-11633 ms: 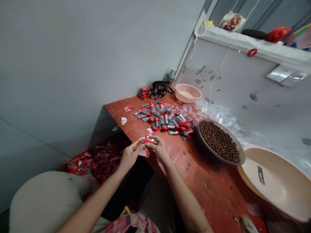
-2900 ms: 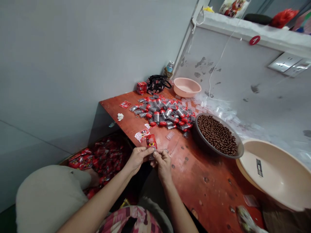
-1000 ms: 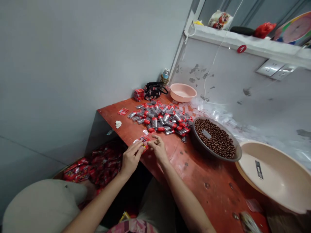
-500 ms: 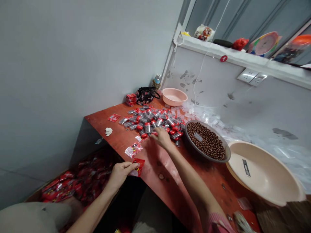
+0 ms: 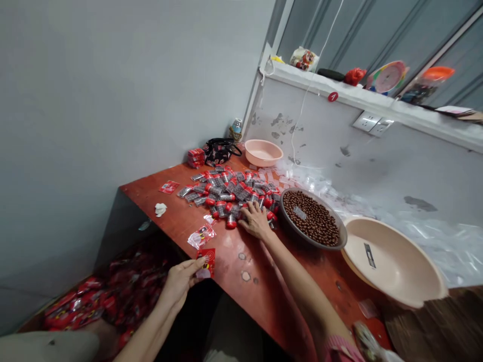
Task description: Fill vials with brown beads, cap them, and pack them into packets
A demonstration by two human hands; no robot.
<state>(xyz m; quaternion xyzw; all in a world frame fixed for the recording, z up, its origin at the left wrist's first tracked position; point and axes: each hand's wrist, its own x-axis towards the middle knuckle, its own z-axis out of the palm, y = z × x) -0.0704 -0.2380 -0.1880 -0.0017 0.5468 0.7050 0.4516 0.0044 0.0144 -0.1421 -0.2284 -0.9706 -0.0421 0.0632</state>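
At the table's near edge, my left hand is closed on a small red printed packet, pinched between thumb and fingers. My right hand rests at the near edge of a pile of small clear containers with red caps. Its fingers are spread over the containers, and I see nothing gripped in them. Between my hands and the pile's left side lie more printed packets on the red table.
Right of the pile stands a grey basin of brown balls, then a large beige basin. A pink basin, a black bag and red boxes stand at the back. Red packets fill a space below left.
My right hand has spread its fingers at the pile's near edge, where some containers have shifted. My left hand still holds the packet. The camera view has turned slightly right.
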